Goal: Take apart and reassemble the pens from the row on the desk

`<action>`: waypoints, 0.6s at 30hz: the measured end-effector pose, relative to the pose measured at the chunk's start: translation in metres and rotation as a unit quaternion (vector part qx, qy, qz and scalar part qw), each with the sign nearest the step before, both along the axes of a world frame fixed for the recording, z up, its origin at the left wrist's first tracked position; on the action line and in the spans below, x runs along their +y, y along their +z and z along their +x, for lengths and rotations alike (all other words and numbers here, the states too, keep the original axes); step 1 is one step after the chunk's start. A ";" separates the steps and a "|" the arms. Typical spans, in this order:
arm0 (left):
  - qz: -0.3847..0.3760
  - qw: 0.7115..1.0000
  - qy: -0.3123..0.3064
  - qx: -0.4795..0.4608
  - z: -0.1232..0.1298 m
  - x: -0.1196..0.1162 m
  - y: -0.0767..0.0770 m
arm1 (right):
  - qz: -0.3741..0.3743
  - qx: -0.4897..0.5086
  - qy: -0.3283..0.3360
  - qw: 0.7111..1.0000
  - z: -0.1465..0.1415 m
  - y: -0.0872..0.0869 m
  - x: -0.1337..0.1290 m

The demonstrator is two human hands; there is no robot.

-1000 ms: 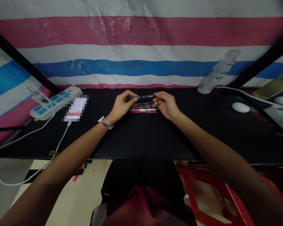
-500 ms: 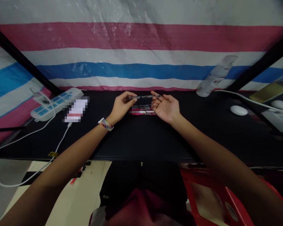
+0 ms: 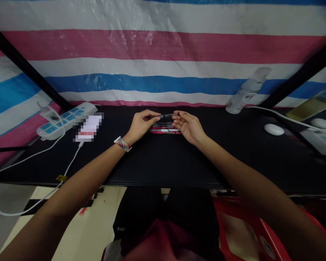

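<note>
A slim dark pen (image 3: pixel 168 116) lies level between my hands, over the far middle of the black table. My left hand (image 3: pixel 140 125) pinches its left end between thumb and fingers. At the other end, the thumb and forefinger of my right hand (image 3: pixel 190 127) close on the pen, the remaining fingers curled. Just below it, several pens (image 3: pixel 165 130) lie side by side in a row on the tabletop, some dark and the nearest ones pink and white. My fingers hide parts of their ends.
A white power strip (image 3: pixel 67 121) and a phone (image 3: pixel 89 127), blurred out and on a cable, lie at the left. Toward the right are a clear bottle (image 3: pixel 247 92), a white mouse-like object (image 3: pixel 274 129) and a container of yellowish liquid (image 3: pixel 311 105). Striped sheeting (image 3: pixel 163 69) hangs behind the table (image 3: pixel 163 163).
Both hands and the pen have come slightly lower, nearer the row. My right thumb and forefinger have closed on the pen's right end. The camera view has shifted a little.
</note>
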State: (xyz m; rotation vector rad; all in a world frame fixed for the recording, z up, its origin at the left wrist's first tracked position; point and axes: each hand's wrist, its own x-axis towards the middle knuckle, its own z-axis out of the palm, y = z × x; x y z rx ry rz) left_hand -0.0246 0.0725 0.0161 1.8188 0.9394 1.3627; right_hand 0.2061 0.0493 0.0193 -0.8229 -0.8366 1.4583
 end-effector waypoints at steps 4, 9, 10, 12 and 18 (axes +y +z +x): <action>0.017 1.000 0.006 0.005 0.001 -0.002 0.003 | -0.023 0.015 0.013 1.000 0.003 0.001 0.002; -0.009 0.999 -0.009 -0.044 0.003 0.003 -0.003 | 0.005 0.020 0.053 0.998 0.008 0.005 -0.001; -0.012 0.998 -0.008 -0.057 0.003 0.004 -0.005 | 0.012 0.018 0.055 0.998 0.008 0.005 -0.002; -0.018 0.997 -0.009 -0.079 0.003 0.006 -0.007 | 0.019 0.012 0.048 0.999 0.007 0.003 -0.003; -0.059 0.993 -0.022 -0.097 0.006 0.005 -0.006 | 0.015 0.020 0.035 0.999 0.008 -0.002 0.000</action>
